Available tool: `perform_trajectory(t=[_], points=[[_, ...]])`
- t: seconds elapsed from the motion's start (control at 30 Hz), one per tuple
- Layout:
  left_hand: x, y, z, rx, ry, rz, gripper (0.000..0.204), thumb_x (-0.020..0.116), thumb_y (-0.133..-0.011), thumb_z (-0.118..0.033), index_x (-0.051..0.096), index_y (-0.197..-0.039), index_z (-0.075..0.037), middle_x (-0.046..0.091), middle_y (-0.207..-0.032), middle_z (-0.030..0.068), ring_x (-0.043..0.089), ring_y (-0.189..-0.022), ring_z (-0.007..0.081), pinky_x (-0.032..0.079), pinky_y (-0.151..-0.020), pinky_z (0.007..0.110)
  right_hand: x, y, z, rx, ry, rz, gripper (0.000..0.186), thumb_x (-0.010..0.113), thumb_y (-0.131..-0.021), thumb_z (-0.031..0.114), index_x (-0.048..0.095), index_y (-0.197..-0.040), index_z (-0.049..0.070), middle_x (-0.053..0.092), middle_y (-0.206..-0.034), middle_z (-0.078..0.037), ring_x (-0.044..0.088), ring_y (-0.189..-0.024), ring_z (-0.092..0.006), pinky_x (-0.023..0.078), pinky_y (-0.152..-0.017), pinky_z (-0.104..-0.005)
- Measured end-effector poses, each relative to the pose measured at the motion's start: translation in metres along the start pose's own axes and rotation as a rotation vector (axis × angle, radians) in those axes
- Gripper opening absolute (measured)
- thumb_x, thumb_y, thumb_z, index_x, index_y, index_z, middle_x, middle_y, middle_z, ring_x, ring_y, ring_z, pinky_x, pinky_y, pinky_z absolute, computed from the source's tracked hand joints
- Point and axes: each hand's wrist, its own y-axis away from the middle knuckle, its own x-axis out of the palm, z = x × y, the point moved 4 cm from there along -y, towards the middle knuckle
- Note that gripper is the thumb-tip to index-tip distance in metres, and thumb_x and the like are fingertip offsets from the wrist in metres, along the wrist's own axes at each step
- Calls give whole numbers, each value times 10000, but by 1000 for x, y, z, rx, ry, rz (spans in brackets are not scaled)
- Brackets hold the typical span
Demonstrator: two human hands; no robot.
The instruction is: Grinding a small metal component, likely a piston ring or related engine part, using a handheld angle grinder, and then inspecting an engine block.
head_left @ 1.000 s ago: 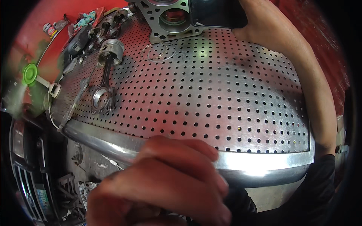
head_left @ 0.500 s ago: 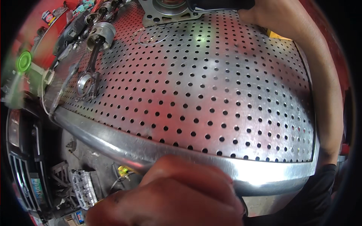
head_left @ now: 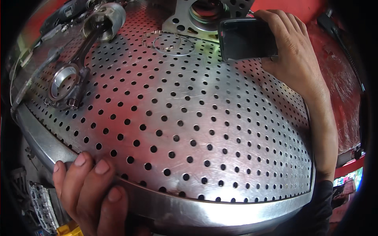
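My right hand [head_left: 295, 53] grips a black phone [head_left: 248, 41] by its right end, thumb below and fingers over the top. The phone hangs over the far part of the perforated metal table, its dark screen showing. Behind it, a metal engine block part [head_left: 177, 23] with a round bore lies partly hidden. At the lower left, my left hand [head_left: 90, 192] has its fingers bent and apart, overlapping the table's front rim [head_left: 153, 196]. Nothing shows in it; whether it touches the rim I cannot tell.
A piston [head_left: 106, 19] on its connecting rod [head_left: 80, 55] lies at the left of the table. Thin piston rings [head_left: 173, 44] rest near the block part. A metal engine part [head_left: 41, 204] stands on the floor at lower left. Red plastic-wrapped material [head_left: 334, 86] lies beyond the right edge.
The phone and my right hand now show lower and more fully. My left hand has gone from a closed fist near the lower middle to spread fingers at the lower left. The view has shifted.
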Motion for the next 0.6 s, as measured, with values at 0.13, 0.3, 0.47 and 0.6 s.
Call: perform_trajectory(t=[0.13,0.3,0.47,0.6], points=[[7,14,12,16,-65,-31,544,382,-1121,-513,508,-1426,-81,676,-1275,207,642,-1242,423,429,-1126,716,14,3,-4,108,-54,31,872,803,-665,42,544,-1496,96,628,-1347,-147,576,-1345,-364,436,-1183,-479],[8,47,54,202,-215,-97,591,282,-1155,-509,449,-1429,-12,660,-1326,287,638,-1285,486,457,-1105,738,15,2,-9,220,-159,-14,892,823,-690,76,521,-1529,121,626,-1373,-144,582,-1366,-371,487,-1158,-486],[18,35,27,145,-158,-143,590,268,-1162,-475,454,-1436,14,643,-1358,306,620,-1313,494,435,-1130,730,16,5,-5,261,-207,33,903,828,-694,82,512,-1539,110,619,-1395,-148,576,-1375,-385,493,-1157,-486],[25,20,10,38,-29,-185,576,276,-1163,-431,476,-1445,31,624,-1387,310,597,-1338,488,400,-1169,713,19,13,-13,209,-210,11,891,826,-695,76,513,-1530,89,613,-1409,-154,575,-1367,-402,497,-1152,-480]])
